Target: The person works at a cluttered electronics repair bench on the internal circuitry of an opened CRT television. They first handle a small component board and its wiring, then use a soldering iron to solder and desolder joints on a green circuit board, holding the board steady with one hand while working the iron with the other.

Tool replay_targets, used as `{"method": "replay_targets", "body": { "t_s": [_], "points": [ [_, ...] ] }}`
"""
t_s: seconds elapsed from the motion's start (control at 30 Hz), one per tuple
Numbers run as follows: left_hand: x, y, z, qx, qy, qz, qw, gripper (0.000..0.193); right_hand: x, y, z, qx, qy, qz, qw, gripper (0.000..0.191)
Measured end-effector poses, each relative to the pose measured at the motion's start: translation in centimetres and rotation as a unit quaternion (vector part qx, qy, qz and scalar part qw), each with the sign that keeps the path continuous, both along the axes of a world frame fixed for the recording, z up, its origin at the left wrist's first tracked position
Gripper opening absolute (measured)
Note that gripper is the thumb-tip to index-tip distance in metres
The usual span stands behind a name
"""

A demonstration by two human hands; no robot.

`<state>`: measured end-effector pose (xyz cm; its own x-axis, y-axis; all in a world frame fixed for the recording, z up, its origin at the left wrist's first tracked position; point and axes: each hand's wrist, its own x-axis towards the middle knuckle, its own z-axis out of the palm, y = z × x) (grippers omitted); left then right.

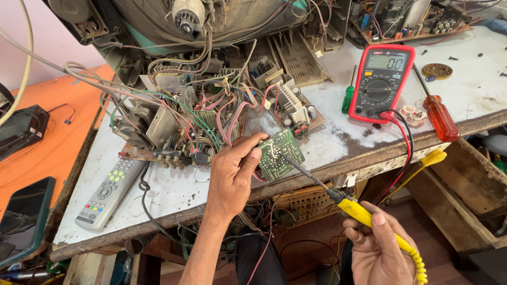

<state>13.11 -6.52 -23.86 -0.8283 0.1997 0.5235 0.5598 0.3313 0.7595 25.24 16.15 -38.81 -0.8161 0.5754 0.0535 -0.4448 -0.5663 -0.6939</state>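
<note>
Holding a small green board, the left hand comes up from below the desk's front edge, arm straight, wrist bent a bit. Thumb on top, fingers under, it pinches the board's left side. Board is tilted up, just over the front edge near the middle, w/ wires running back to the big chassis.

Right hand is low, below the front edge, palm up & fingers curled round a yellow iron. Thumb lies along the handle. The iron's dark tip goes up-left & touches the board's lower right part.

On the desk, toward the right edge: a red meter w/ red & black leads that drop over the front edge. A green screwdriver lies just left of the meter. An orange screwdriver lies right of it, near the front edge. A yellow probe hangs just under that edge.

Near the left front corner lies a grey remote. A black cord loops beside it & goes over the edge.

Back of the desk: an open tv tube w/ lots of wires. Left of the desk is an orange top w/ a dark phone on it.
</note>
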Motion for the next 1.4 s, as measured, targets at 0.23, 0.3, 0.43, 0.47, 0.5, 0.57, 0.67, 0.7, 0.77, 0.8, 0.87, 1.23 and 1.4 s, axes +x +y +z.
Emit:
{"method": "replay_targets", "body": {
  "t_s": [0.23,0.3,0.43,0.47,0.5,0.57,0.67,0.7,0.77,0.8,0.87,1.23,1.4],
  "points": [
    [0.1,0.3,0.2,-0.002,0.002,0.003,1.000,0.028,-0.1,0.2,-0.2,-0.016,-0.007,0.013,1.000,0.034],
    [0.5,0.3,0.5,0.005,0.009,-0.002,1.000,0.027,0.0,0.2,-0.1,-0.016,-0.004,0.015,1.000,0.034],
    [1.4,0.0,1.4,0.012,0.083,-0.004,0.996,0.026,0.9,0.4,0.7,-0.009,-0.027,0.009,1.000,0.034],
    [1.5,0.0,1.6,0.032,0.080,-0.001,0.996,0.027,1.2,0.7,0.9,-0.013,0.011,0.007,1.000,0.033],
    [1.5,0.0,1.7,0.053,0.074,0.002,0.996,0.027,1.8,1.2,1.2,-0.016,0.047,0.007,0.999,0.033],
    [1.3,0.2,1.8,-0.016,0.061,0.015,0.998,0.032,2.6,2.2,1.5,-0.003,0.064,-0.027,0.998,0.032],
    [0.9,0.6,1.7,-0.138,0.079,0.008,0.987,0.039,3.4,3.7,1.6,0.038,0.026,-0.095,0.994,0.033],
    [1.0,0.5,1.6,-0.085,0.109,-0.014,0.990,0.034,3.6,4.0,1.5,0.047,0.022,-0.095,0.994,0.034],
    [0.8,0.6,1.6,-0.043,0.114,-0.022,0.992,0.030,3.7,4.2,1.1,0.046,0.016,-0.101,0.994,0.033],
    [1.1,0.6,1.4,-0.049,0.081,0.003,0.995,0.032,4.1,4.4,0.9,0.042,0.008,-0.094,0.995,0.033],
    [0.9,0.6,1.5,-0.062,0.031,0.029,0.997,0.032,4.1,4.3,0.5,0.048,0.021,-0.083,0.995,0.032],
    [0.7,0.1,1.3,-0.048,0.023,0.006,0.999,0.027,1.8,1.6,-0.9,0.050,0.032,-0.039,0.997,0.029],
    [0.8,0.1,1.5,-0.057,0.007,0.008,0.998,0.027,1.1,0.6,0.1,0.042,0.039,-0.018,0.998,0.028]
  ]
}}
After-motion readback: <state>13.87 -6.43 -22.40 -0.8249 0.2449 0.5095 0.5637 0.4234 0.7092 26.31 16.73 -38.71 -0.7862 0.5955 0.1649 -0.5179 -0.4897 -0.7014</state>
